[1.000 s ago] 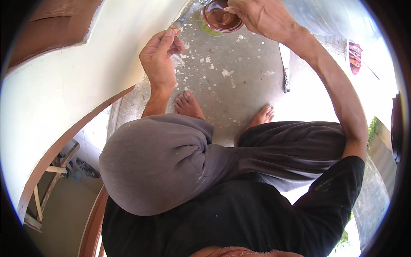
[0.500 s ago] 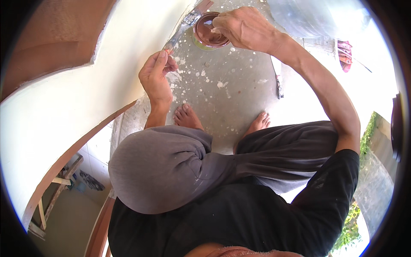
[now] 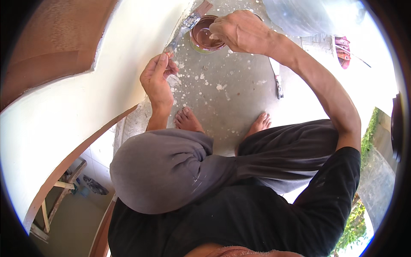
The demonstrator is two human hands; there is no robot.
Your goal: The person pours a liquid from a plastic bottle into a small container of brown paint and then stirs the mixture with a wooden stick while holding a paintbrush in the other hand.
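My left hand (image 3: 158, 79) is closed in a pinch beside the white panel's edge. Between its thumb and fingers is the end of what looks like a paintbrush (image 3: 191, 20), with a grey handle, a paint-speckled metal band and a brown tip pointing away from me. Just right of that tip, a round tin of brown paint (image 3: 200, 34) stands on the floor. My right hand (image 3: 242, 32) is closed above the tin's right side, its fingertips over the opening. Whatever it may hold is hidden by the fingers.
A large white panel (image 3: 85, 103) with brown parts rises at my left. On the paint-spattered grey floor (image 3: 218, 103) a flat tool with a dark, spotted end (image 3: 279, 85) lies right of my feet. Farther right is a reddish item (image 3: 342, 51). Wooden pieces (image 3: 64, 184) stand at lower left.
The whole view has shifted slightly. Both hands keep nearly the same pose, the right one still over the paint tin, its fingers a little lower in the picture.
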